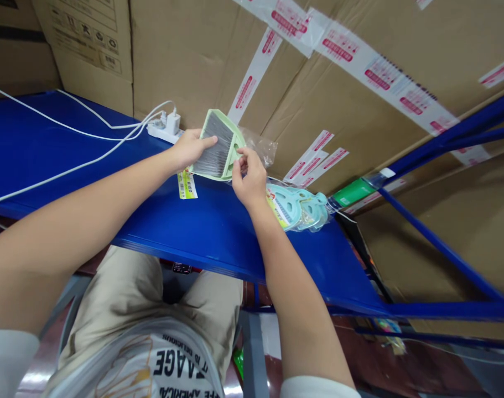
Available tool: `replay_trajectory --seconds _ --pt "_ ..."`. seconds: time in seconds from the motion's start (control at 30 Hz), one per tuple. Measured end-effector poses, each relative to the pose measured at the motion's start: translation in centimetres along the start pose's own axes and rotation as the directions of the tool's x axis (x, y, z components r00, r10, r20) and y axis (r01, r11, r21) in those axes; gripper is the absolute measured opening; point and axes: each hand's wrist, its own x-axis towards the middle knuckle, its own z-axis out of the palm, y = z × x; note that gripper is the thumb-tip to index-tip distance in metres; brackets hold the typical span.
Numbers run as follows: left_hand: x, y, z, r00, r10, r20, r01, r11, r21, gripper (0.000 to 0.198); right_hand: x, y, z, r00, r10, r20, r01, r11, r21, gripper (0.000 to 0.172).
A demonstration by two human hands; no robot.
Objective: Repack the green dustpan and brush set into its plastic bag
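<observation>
A light green mini dustpan and brush set (pixel 218 146) with grey bristles is held tilted above the blue shelf. My left hand (pixel 192 148) grips its left side, with the thumb laid across the bristles and the other fingers hidden behind. At the handle side, my right hand (pixel 250 172) has its fingers bent in a pinch against the green plastic. A yellow-green label card (pixel 187 185) hangs below the set. Crumpled clear plastic film (pixel 265 150) shows behind my right hand. Beside my right wrist lie light blue packaged dustpan sets (pixel 295 207).
A white power strip (pixel 162 132) with plugs and white cables stands at the back left of the blue shelf (pixel 185 232). Large taped cardboard boxes (pixel 185 61) wall the back. A bottle with a green label (pixel 353 192) lies at right by blue metal bars (pixel 438 235).
</observation>
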Motion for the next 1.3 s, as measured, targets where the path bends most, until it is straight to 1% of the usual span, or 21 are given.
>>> replay_trajectory --seconds 0.2,0.3,0.4,0.5,0.67,0.73,0.8,0.87,0.93,0.97,1.03,1.07,1.1,1.17,1.23,1.3 --pt "0.1 0.0 0.0 1.0 -0.01 -0.015 0.01 1.0 -0.018 0.012 0.0 0.7 0.4 0.993 0.104 -0.057 -0.099 0.992 0.078 0.038" --pt "0.1 0.0 0.0 1.0 -0.03 0.003 0.03 0.999 -0.023 0.011 0.0 0.9 0.4 0.988 0.136 -0.068 -0.129 0.987 0.1 0.038" --pt "0.1 -0.1 0.0 0.999 -0.046 0.02 0.046 0.999 -0.011 0.005 0.0 0.7 0.2 0.989 0.14 -0.053 -0.135 0.987 0.084 0.036" --pt "0.2 -0.2 0.0 0.998 -0.063 0.018 0.063 0.998 -0.006 0.004 -0.1 0.1 0.1 0.99 0.131 -0.046 -0.128 0.989 0.072 0.035" --pt "0.4 -0.4 -0.3 0.997 -0.082 -0.007 0.081 0.996 -0.035 0.011 -0.3 -0.6 0.5 0.993 0.103 -0.051 -0.097 0.99 0.106 0.034" --pt "0.5 -0.4 -0.4 0.997 -0.073 -0.015 0.072 0.996 -0.045 0.013 -0.2 -0.2 0.4 0.991 0.11 -0.07 -0.103 0.99 0.101 0.035" --pt "0.6 -0.3 -0.5 0.998 -0.064 -0.022 0.063 0.997 -0.052 0.015 0.1 0.9 -0.1 0.98 0.151 -0.126 -0.142 0.987 0.074 0.036" --pt "0.8 -0.2 -0.7 0.998 -0.059 -0.035 0.057 0.997 -0.049 0.016 0.5 2.6 -0.9 0.95 0.239 -0.203 -0.236 0.971 0.04 0.039" --pt "0.9 -0.1 -0.9 0.997 -0.055 -0.057 0.053 0.998 -0.038 0.014 0.9 4.4 -1.5 0.891 0.381 -0.247 -0.383 0.923 0.044 0.04" --pt "1.0 -0.1 -1.0 0.996 -0.052 -0.067 0.05 0.998 -0.033 0.013 1.1 5.2 -1.6 0.854 0.463 -0.236 -0.458 0.886 0.08 0.04" --pt "1.2 -0.1 -1.2 0.996 -0.042 -0.08 0.04 0.999 -0.028 0.009 1.4 6.0 -1.6 0.788 0.598 -0.147 -0.563 0.797 0.22 0.037" --pt "1.3 -0.1 -1.3 0.996 -0.037 -0.081 0.034 0.999 -0.03 0.009 1.5 6.0 -1.4 0.766 0.636 -0.09 -0.588 0.751 0.299 0.034" --pt "1.4 -0.1 -1.3 0.996 -0.033 -0.083 0.03 0.999 -0.034 0.008 1.5 5.8 -1.2 0.754 0.656 -0.042 -0.598 0.711 0.37 0.032" --pt "1.5 -0.1 -1.5 0.996 -0.029 -0.088 0.025 0.999 -0.044 0.008 1.6 5.1 -1.0 0.74 0.672 0.013 -0.601 0.653 0.461 0.027" --pt "1.7 -0.2 -1.6 0.995 -0.025 -0.096 0.02 0.999 -0.046 0.008 1.7 4.3 -1.1 0.717 0.695 0.048 -0.621 0.606 0.497 0.022" --pt "1.9 -0.2 -1.6 0.995 -0.024 -0.102 0.02 0.999 -0.035 0.007 1.8 3.7 -1.3 0.684 0.723 0.099 -0.659 0.553 0.51 0.017"
